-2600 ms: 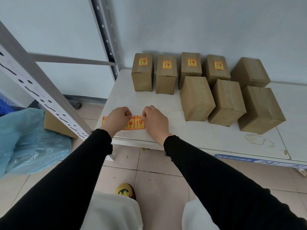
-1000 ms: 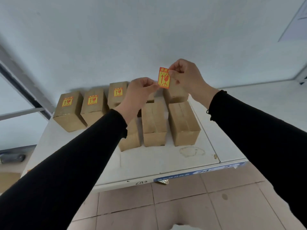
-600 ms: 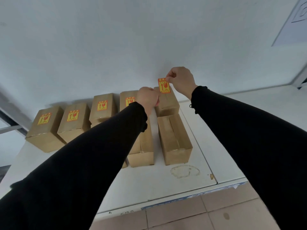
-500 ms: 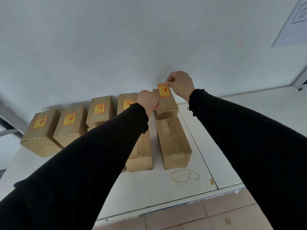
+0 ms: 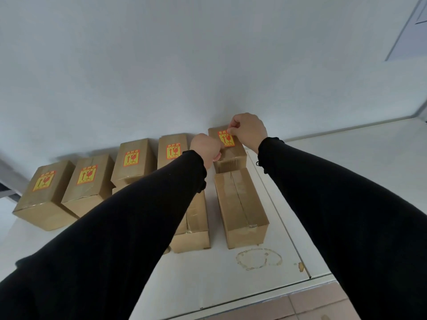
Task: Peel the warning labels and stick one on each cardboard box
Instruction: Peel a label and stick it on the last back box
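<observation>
Lowered from mid-air, warning label (image 5: 226, 139) now lies on rightmost back-row cardboard box (image 5: 228, 153), right hand (image 5: 248, 131) fingers pinching its top corner, left hand (image 5: 205, 148) fingers curled shut beside it, white surface (image 5: 231, 280) below.

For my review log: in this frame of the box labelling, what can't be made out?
- Head view: whether the warning label is fully stuck to the back-right box; the right hand covers its top corner.
- Front-row boxes behind the left sleeve: their number and tops are hidden.
- Print on the stuck labels: too small.
- Left hand: fingers face away.
</observation>
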